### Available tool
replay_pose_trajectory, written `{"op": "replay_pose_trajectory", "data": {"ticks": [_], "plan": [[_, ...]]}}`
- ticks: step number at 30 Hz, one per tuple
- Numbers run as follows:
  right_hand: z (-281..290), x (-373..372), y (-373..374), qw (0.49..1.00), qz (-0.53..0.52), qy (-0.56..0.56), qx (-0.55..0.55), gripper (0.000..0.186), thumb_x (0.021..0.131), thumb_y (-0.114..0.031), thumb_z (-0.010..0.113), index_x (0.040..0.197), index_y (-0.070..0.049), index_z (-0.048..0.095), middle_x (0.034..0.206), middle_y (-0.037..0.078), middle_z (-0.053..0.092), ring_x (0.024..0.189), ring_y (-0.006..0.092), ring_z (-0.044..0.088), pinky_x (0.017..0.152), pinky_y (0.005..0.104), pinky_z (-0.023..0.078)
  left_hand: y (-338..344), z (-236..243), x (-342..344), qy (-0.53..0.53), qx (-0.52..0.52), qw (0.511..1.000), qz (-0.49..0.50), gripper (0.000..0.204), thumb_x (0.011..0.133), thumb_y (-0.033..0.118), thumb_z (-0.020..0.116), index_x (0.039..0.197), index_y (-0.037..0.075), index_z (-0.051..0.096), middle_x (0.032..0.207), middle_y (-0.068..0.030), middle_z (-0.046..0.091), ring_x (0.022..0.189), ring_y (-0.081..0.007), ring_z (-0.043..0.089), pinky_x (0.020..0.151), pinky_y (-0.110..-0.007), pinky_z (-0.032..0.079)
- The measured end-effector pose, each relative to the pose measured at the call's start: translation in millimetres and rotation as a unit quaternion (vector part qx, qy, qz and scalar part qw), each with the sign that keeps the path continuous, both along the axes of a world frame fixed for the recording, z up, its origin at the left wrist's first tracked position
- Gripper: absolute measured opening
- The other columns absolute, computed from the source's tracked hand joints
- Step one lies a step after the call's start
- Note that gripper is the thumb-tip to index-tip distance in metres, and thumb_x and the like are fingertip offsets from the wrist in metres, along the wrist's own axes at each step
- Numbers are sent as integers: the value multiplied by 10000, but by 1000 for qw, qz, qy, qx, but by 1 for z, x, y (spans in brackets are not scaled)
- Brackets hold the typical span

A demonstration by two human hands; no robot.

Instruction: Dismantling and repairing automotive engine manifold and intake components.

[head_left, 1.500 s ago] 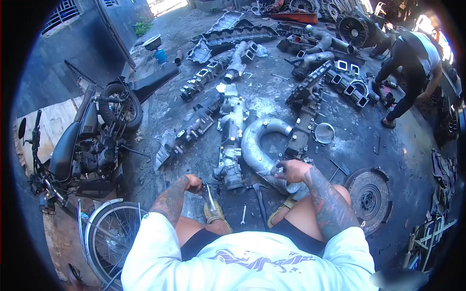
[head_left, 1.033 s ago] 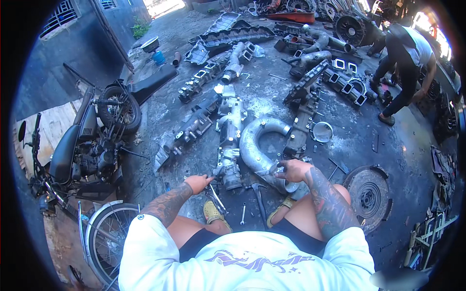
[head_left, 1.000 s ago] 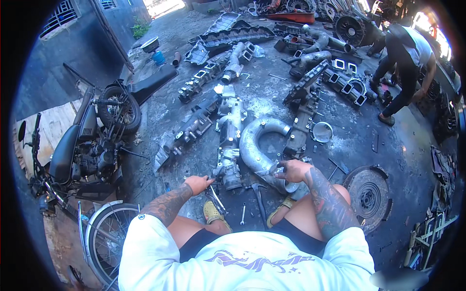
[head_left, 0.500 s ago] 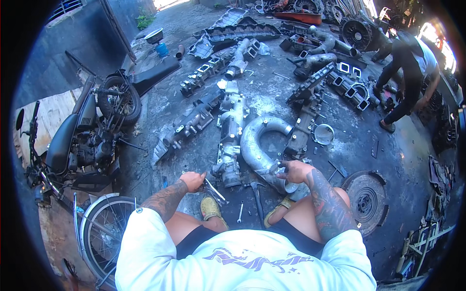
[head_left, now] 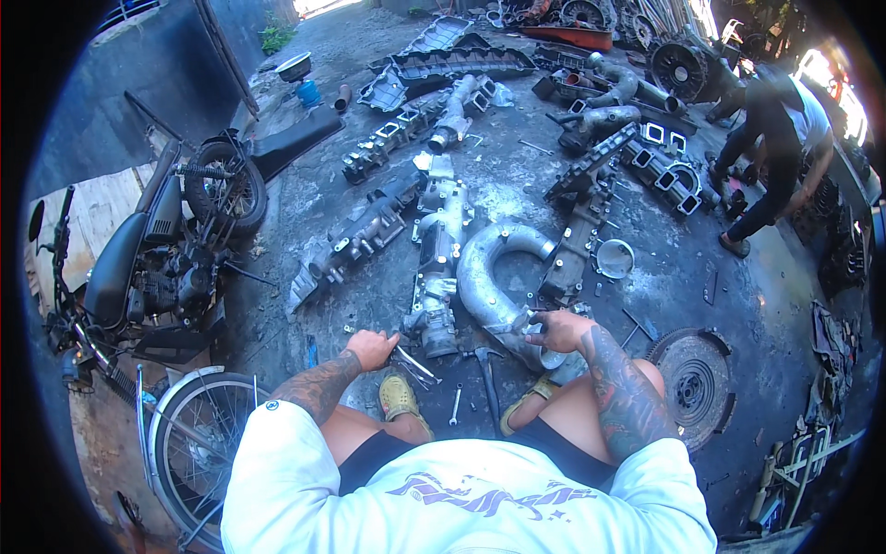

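Below, head view: your two hands at work on engine parts spread over an oily floor.

Your left hand [head_left: 371, 348] is closed around a slim metal tool [head_left: 413, 362], probably a wrench, low over the floor just beside the long aluminium housing [head_left: 437, 263]. Your right hand [head_left: 558, 329] grips the near end of the curved aluminium pipe [head_left: 494, 277], fingers wrapped on it. Hammer [head_left: 486, 374] and small spanner [head_left: 456, 404] lie between your feet. Motorcycle [head_left: 152, 263] stands at left; clutch disc [head_left: 692, 388] at right; another person [head_left: 780, 152] bends far right.
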State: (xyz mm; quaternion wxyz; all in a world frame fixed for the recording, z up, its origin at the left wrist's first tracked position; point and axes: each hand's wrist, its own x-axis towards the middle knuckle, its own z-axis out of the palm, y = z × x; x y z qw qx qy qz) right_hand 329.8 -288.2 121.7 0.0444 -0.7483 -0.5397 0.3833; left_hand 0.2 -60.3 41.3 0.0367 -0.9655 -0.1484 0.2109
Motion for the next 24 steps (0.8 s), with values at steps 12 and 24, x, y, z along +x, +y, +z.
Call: {"op": "replay_pose_trajectory", "data": {"ticks": [12, 24], "plan": [[-27, 7, -5, 1000, -8, -9, 6, 540, 843, -436, 556, 1201, -34, 515, 1108, 209, 587, 1047, 344, 549, 891, 393, 429, 34, -14, -8, -36, -8, 999, -4, 376, 752, 177, 582, 1114, 102, 511, 802, -127, 631, 733, -304, 641, 627, -424, 511], [-26, 10, -2, 1000, -17, -1, -4, 567, 843, -455, 549, 1218, -32, 501, 1155, 198, 567, 1081, 339, 531, 910, 387, 420, 51, -49, -9, 39, -329, 821, 464, 381, 823, 356, 605, 992, 17, 562, 736, -119, 648, 610, -247, 653, 506, -368, 502]]}}
